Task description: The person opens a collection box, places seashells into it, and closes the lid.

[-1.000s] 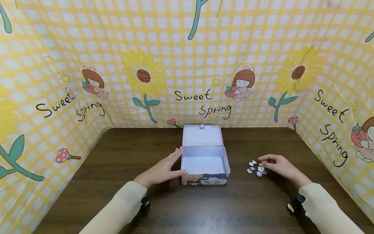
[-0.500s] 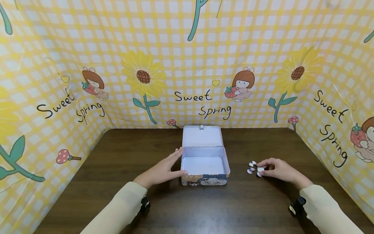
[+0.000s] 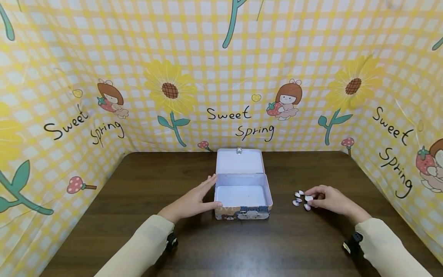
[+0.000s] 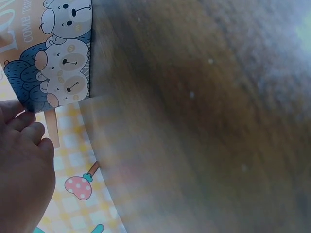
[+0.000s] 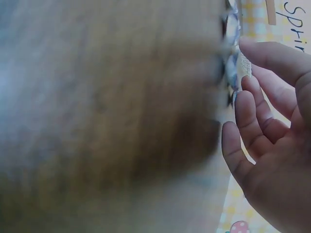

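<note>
A small tin box (image 3: pixel 242 213) with a bear print stands on the table, its lid (image 3: pixel 239 161) tipped back and its pale inside bare. My left hand (image 3: pixel 190 200) lies against the box's left side, fingers extended along it and thumb at the front corner. In the left wrist view, these fingers (image 4: pixel 31 131) touch the printed tin. To the right of the box, my right hand (image 3: pixel 330 198) pinches a whitish seashell (image 3: pixel 308 198) between thumb and fingertips. The right wrist view shows this ridged shell (image 5: pixel 246 65) at the fingertips. Several loose shells (image 3: pixel 296 202) lie just left of that hand.
The dark wooden table (image 3: pixel 238 250) carries the box and the shells. A yellow checked cloth (image 3: pixel 221 77) with flowers and lettering hangs behind the table and along both sides. The wrist views are partly blurred.
My right hand has come down and slightly toward me at the shells, and its fingertips now pinch one. The left hand and the tin box have stayed in place.
</note>
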The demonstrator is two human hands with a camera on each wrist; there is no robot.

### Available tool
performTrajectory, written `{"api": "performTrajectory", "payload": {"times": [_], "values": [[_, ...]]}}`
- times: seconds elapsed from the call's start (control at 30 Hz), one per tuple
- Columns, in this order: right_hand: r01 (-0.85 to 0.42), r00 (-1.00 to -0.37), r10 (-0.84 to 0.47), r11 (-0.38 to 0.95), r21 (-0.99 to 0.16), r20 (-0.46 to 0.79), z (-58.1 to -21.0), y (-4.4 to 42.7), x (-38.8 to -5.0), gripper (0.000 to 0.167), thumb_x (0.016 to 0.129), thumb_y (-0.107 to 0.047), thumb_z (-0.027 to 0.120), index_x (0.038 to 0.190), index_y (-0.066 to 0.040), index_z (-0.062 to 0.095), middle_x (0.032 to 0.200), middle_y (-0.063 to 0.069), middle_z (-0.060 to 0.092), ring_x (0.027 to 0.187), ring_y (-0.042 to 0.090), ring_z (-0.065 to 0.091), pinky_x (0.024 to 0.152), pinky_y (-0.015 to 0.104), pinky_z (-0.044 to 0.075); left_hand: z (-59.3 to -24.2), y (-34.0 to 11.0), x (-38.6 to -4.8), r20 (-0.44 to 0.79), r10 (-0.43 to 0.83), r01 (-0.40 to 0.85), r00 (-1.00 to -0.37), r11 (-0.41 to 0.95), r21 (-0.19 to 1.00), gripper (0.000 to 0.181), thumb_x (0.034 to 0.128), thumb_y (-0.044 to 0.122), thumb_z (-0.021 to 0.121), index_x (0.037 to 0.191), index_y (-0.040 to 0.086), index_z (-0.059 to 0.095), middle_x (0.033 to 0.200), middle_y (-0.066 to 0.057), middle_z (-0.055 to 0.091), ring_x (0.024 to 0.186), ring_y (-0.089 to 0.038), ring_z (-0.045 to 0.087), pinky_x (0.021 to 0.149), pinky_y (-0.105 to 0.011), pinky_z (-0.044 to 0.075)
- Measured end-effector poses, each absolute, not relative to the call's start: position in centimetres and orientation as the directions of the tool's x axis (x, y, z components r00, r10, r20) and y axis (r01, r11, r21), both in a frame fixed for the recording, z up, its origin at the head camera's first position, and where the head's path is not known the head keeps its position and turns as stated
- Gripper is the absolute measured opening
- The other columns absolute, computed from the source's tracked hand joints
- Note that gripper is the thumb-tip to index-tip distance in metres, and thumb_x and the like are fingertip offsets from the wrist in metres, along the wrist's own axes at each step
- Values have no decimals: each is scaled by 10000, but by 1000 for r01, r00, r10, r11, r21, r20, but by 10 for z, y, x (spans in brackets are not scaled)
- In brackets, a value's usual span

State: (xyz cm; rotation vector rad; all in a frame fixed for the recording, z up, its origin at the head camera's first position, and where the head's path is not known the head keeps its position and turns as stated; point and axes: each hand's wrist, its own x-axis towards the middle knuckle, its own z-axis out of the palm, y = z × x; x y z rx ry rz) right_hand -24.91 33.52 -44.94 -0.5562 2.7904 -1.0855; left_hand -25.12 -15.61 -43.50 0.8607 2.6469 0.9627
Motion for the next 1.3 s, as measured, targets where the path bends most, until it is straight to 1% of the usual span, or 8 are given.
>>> {"api": "performTrajectory", "payload": {"times": [0.13, 0.3, 0.47, 0.6, 0.77, 1.07, 1.17, 1.3], "values": [[-308, -927, -371, 682, -663, 50, -443, 332, -251, 274, 901, -168, 769, 1140, -41, 725, 912, 16, 606, 692, 97, 501, 590, 258, 438, -435, -156, -251, 10, 581, 450, -814, 619, 644, 969, 925, 632, 605, 1632, 226, 81, 1669, 69, 27, 1514, -145, 21, 1168, -555, 180], [-326, -921, -385, 671, -666, 62, -432, 327, -252, 292, 918, -215, 759, 1162, -57, 720, 942, 24, 591, 755, 120, 534, 618, 274, 469, -434, -155, -251, 10, 580, 447, -814, 617, 647, 972, 922, 639, 603, 1632, 233, 78, 1677, 31, 32, 1512, -139, 19, 1164, -566, 180], [-364, -907, -412, 663, -654, 88, -421, 318, -254, 308, 930, -215, 749, 1189, -53, 708, 971, 28, 586, 739, 122, 563, 621, 277, 483, -433, -154, -251, 6, 578, 441, -816, 615, 654, 973, 921, 637, 608, 1631, 238, 76, 1676, 32, 28, 1510, -133, 14, 1165, -569, 176], [-381, -897, -432, 650, -658, 93, -410, 311, -254, 284, 938, -213, 740, 1200, -110, 704, 987, 36, 572, 709, 157, 584, 598, 288, 487, -432, -154, -250, 1, 577, 436, -817, 617, 655, 970, 922, 633, 610, 1630, 243, 74, 1662, 84, 12, 1510, -130, 11, 1168, -562, 169], [-411, -883, -455, 627, -662, 116, -399, 300, -254, 273, 938, -251, 742, 1199, -179, 710, 999, 10, 584, 751, 152, 570, 626, 291, 492, -433, -154, -250, 1, 576, 438, -817, 620, 652, 969, 922, 632, 610, 1629, 240, 76, 1643, 128, 4, 1511, -131, 10, 1172, -549, 167], [-480, -842, -511, 567, -669, 172, -393, 274, -260, 263, 940, -258, 739, 1197, -205, 719, 1047, -16, 606, 812, 144, 586, 708, 293, 507, -433, -155, -251, 1, 573, 433, -820, 620, 654, 969, 921, 637, 608, 1630, 250, 74, 1645, 122, 4, 1509, -126, 13, 1167, -560, 178], [-500, -832, -521, 553, -667, 191, -393, 263, -263, 256, 942, -251, 736, 1195, -209, 722, 1061, -2, 615, 817, 144, 589, 717, 298, 507, -434, -155, -251, 3, 575, 435, -818, 616, 657, 969, 921, 633, 612, 1630, 243, 79, 1646, 117, 6, 1510, -128, 16, 1166, -562, 177], [-525, -815, -538, 527, -668, 216, -393, 247, -266, 263, 944, -239, 735, 1195, -159, 728, 1075, 51, 621, 819, 152, 584, 713, 304, 507, -434, -155, -250, -2, 575, 431, -818, 616, 659, 971, 920, 635, 612, 1630, 249, 74, 1645, 123, 2, 1508, -123, 13, 1166, -562, 178]]}}
